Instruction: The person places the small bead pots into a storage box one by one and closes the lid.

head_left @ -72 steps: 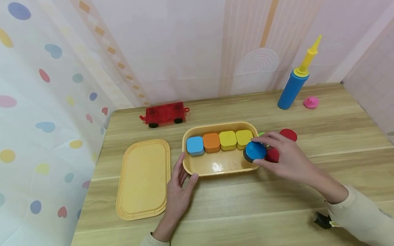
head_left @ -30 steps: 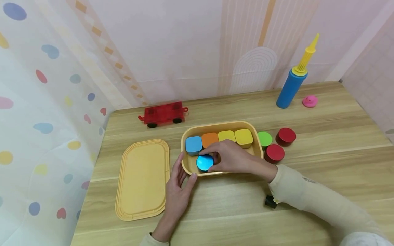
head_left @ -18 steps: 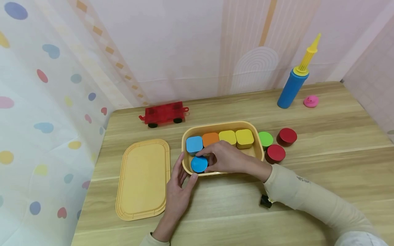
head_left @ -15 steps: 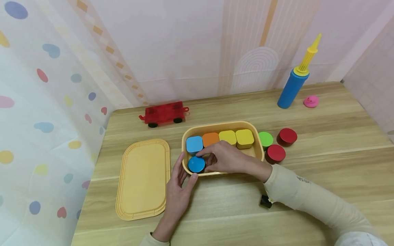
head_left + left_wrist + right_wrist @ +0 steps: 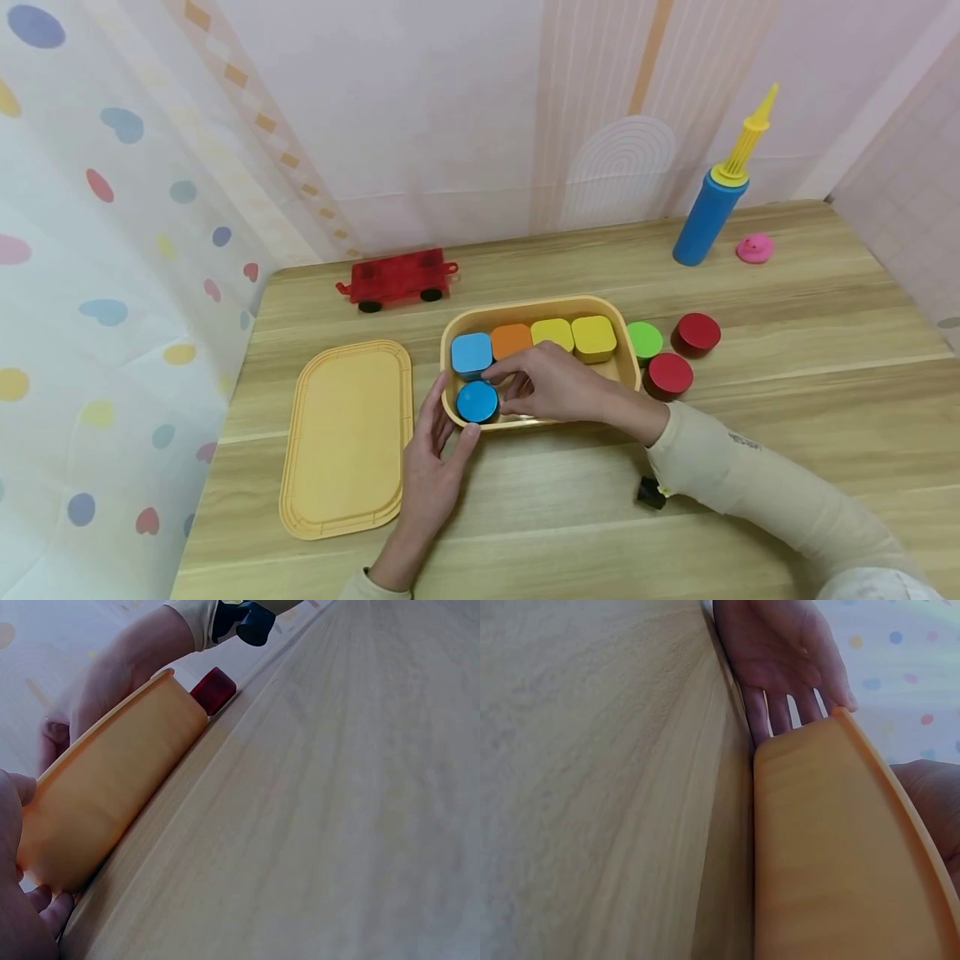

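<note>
A light orange plastic box (image 5: pixel 562 421) stands on the table, with a blue round block (image 5: pixel 477 402) in its front left corner. My right hand (image 5: pixel 558 385) reaches into the box. Its bent fingertips are at the right edge of that block, not closed round it. Behind, a light blue square block (image 5: pixel 472 354), an orange one (image 5: pixel 512 342) and two yellow ones (image 5: pixel 593 337) form a row; the hand partly covers some. My left hand (image 5: pixel 431 479) rests against the box's left end, its fingers (image 5: pixel 780 712) straight along the wall and its thumb (image 5: pixel 22 787) at the rim.
A matching flat lid (image 5: pixel 347 437) lies left of the box. To the right are a green round block (image 5: pixel 646 342) and two red ones (image 5: pixel 697 334). Farther back are a red toy wagon (image 5: pixel 399 278), a blue and yellow pump (image 5: pixel 712 208) and a pink duck (image 5: pixel 755 247).
My right hand has carried the blue round block from the box's right end to its front left corner. The block has slid left out of the fingers' grip. My left hand stays put.
</note>
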{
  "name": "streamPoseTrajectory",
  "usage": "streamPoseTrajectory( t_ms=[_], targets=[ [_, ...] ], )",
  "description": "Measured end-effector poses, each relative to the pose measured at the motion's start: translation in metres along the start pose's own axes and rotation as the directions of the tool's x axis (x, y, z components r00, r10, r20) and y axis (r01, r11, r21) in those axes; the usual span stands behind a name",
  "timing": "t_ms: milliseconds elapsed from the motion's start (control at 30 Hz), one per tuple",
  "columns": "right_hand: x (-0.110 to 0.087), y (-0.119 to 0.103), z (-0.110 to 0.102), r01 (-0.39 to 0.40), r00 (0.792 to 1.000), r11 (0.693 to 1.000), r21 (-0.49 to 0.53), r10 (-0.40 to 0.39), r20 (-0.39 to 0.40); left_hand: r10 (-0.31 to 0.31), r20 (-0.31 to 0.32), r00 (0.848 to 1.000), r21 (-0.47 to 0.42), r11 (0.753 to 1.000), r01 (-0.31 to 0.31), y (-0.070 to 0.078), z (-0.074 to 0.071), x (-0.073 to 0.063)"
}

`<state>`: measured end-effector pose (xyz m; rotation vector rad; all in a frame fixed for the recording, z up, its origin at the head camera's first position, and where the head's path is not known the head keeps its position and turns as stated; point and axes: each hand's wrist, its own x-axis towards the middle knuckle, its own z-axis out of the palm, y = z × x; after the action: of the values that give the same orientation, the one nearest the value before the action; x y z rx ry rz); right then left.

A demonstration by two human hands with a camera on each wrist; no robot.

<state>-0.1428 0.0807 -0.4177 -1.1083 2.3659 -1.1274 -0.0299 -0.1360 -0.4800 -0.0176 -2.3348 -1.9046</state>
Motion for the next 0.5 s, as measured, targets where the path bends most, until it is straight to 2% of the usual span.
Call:
streamPoseTrajectory(
  t_ms=[300, 500],
  targets=[
    [-0.013, -0.005, -0.009, -0.002, 0.997, 1.0, -0.001, 0.001, -0.084, 0.014, -0.003, 1.0, -0.014, 1.0, -0.014, 0.0, 0.0, 0.0],
    [-0.027, -0.009, -0.017, 0.021, 0.984, 1.0, 0.009, -0.019, -0.179, 0.014, -0.008, 1.0, -0.001, 1.0, -0.014, -0.001, 0.001, 0.0]
  ],
)
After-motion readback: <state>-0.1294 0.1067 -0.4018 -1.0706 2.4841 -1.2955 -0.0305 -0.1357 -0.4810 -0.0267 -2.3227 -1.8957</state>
